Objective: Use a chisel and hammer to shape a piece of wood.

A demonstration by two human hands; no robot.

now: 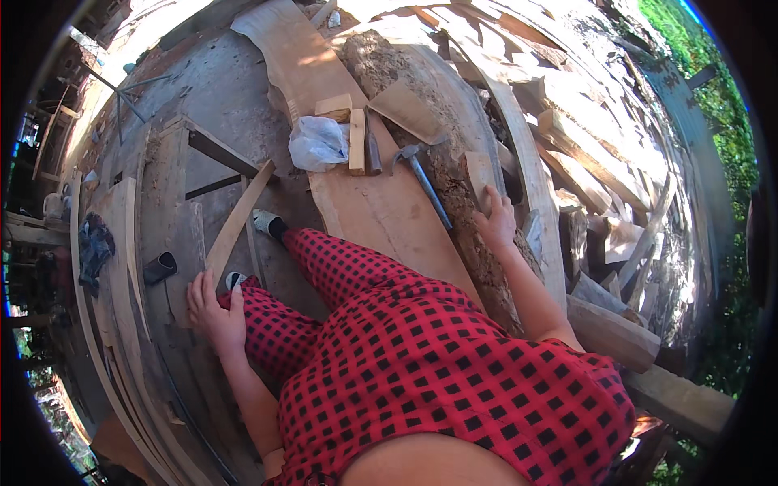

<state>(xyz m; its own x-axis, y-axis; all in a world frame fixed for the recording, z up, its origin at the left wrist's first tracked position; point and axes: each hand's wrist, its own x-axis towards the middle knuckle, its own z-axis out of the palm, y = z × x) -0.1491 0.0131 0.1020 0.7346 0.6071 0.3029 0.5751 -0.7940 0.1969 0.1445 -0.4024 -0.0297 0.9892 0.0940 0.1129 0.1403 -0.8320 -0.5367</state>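
The left hand [217, 313] is well to the left of the hammer [423, 182] and nearer the wearer, its thumb and fingers apart at the lower end of a curved strip [240, 217]; whether it grips the strip, I cannot tell. The right hand [498, 224] is near the hammer, to its right, fingers bent at the near end of a small block [480, 172] and touching it; whether it grips the block or only rests on it, I cannot tell.

The hammer itself lies on a wide plank [381, 212], its blue handle slanting toward the wearer. On the same plank, just left of the hammer's head, are a dark metal tool [374, 154], an upright wood piece [356, 139], a shorter offcut [333, 106] and a clear plastic bag [318, 146]. A thin flat piece [407, 111] lies just beyond the hammer.

Left of the hammer, past the plank, a wooden frame [217, 152] stands on the grey floor [223, 85]. Farther left are a black tube [160, 268] and a dark cloth [96, 248] over long boards [121, 324]. Well right of the hammer, split wood [579, 166] is heaped in sunlight, with green leaves [733, 146] beyond.
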